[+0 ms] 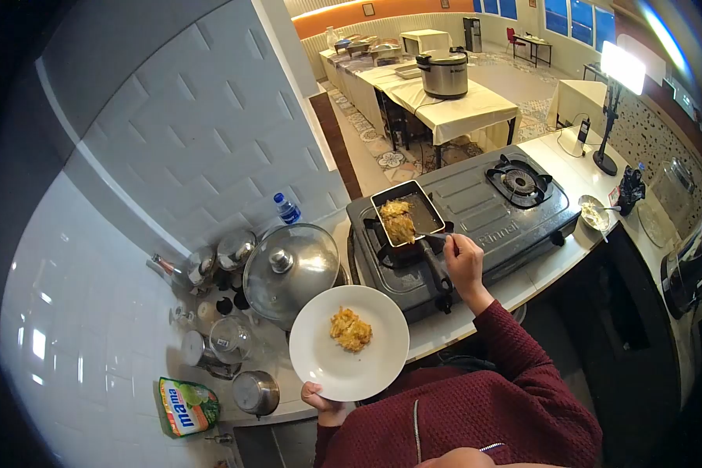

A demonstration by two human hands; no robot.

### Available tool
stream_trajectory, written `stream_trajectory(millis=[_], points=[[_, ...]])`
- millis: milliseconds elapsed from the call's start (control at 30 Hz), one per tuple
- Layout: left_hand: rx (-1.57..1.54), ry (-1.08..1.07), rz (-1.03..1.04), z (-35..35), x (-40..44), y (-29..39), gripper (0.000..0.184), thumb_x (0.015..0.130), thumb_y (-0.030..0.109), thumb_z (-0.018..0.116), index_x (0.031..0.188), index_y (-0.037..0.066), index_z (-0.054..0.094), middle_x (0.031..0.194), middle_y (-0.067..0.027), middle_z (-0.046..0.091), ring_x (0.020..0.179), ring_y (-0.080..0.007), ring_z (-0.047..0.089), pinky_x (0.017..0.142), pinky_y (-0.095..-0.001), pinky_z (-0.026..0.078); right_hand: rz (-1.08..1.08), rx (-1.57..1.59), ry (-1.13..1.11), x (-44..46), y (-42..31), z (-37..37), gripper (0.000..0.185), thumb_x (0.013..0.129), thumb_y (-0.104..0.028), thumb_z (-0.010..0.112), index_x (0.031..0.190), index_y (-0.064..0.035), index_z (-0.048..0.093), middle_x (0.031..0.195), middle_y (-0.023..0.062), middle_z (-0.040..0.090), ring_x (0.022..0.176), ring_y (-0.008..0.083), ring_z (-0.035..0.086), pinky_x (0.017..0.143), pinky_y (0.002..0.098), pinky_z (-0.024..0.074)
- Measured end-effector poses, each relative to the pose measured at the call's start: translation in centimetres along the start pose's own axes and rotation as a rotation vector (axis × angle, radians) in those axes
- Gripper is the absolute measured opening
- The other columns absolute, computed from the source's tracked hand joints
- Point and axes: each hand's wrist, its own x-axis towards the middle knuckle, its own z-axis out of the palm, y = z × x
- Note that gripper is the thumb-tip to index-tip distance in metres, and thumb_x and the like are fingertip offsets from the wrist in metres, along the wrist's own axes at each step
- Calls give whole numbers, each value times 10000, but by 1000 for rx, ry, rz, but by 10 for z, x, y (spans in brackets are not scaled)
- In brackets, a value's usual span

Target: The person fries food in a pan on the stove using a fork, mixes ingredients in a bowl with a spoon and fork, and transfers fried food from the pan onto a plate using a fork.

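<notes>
My left hand (320, 399) is closed on the rim of a white plate (312, 327), which carries one golden-brown fritter (351, 330). In my right hand (464, 261) is a dark-handled utensil, probably a spatula (433, 235); its tip reaches into the square frying pan (429, 204). Inside that pan, more browned fritter pieces (398, 221) lie along the left side. The pan rests on the left burner of a gas stove (476, 195), and its black handle (435, 269) points toward me. My fingers partly hide the utensil.
Left of the stove stands a large lidded wok (291, 269), near a water bottle (287, 209), several metal pots and a green Mama pouch (187, 407). A bowl (594, 214) with a spoon sits at the right. Beyond, a rice cooker (444, 76) stands on a covered table.
</notes>
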Motion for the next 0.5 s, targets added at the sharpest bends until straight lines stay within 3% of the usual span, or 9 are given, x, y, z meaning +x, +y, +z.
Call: stream_trajectory(millis=[100, 500], points=[[2, 34, 7, -2, -1, 0, 777, 506, 149, 429, 1262, -20, 367, 1191, -187, 472, 1081, -375, 475, 938, -452, 414, -16, 45, 58, 0, -1, 3, 200, 827, -88, 546, 671, 25, 494, 583, 151, 479, 505, 281, 481, 484, 363, 370], [80, 56, 44, 1, -3, -1, 736, 520, 161, 424, 1230, -30, 398, 1142, -183, 507, 1050, -361, 499, 906, -427, 441, -18, 55, 46, -2, -3, 1, 153, 830, -95, 550, 731, 22, 564, 618, 144, 532, 522, 267, 520, 499, 345, 406]])
